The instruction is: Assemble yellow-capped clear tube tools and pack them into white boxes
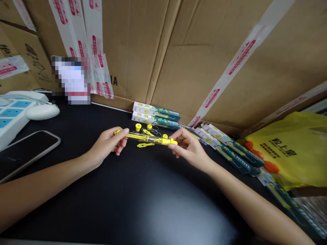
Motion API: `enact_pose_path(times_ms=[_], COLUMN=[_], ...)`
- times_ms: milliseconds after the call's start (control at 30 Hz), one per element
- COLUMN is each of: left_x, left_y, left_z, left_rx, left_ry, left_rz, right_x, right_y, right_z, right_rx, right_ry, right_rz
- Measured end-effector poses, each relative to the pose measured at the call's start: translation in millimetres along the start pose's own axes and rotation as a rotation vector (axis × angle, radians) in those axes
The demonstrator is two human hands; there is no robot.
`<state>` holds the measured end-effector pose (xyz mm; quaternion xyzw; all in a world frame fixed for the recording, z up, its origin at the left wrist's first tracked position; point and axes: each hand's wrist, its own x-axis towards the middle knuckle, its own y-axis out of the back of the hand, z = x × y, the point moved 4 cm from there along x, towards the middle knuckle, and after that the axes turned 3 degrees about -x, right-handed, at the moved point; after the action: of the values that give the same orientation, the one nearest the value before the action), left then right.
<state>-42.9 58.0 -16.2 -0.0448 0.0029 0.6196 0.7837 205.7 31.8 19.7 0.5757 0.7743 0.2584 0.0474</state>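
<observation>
A clear tubular spring scale (138, 136) with yellow ends and a yellow graduated strip is held level above the black table. My left hand (110, 143) pinches its left end between thumb and fingers. At the other end, the fingertips of my right hand (189, 147) close on the yellow cap (172, 141). Just behind the tube lie a yellow plug (138, 127), another small yellow cap (149, 126) and thin metal wire hooks. A flat yellow piece (145, 145) rests on the table beneath the scale.
Printed spring scale boxes (155, 117) lie at the back, with several more boxes (227, 149) to the right. A yellow plastic bag (293, 146) stands beyond them. On the left are a phone (25, 153), a white mouse (43, 112) and a power strip (15, 110). Cardboard (133, 51) walls the back.
</observation>
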Motion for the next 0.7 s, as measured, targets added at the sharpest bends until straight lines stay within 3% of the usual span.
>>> enact_pose_path(times_ms=[200, 700], left_x=[0.4, 1.3], left_y=[-1.5, -1.8], left_z=[0.6, 2.1], left_rx=[0.01, 0.097], left_ry=[-0.025, -0.13], left_rz=[-0.032, -0.067], right_x=[3.2, 3.9], right_y=[-2.5, -1.8], right_z=[2.8, 7.7], right_rx=[0.253, 0.252], right_ry=[-0.154, -0.245], right_rz=[-0.063, 0.015])
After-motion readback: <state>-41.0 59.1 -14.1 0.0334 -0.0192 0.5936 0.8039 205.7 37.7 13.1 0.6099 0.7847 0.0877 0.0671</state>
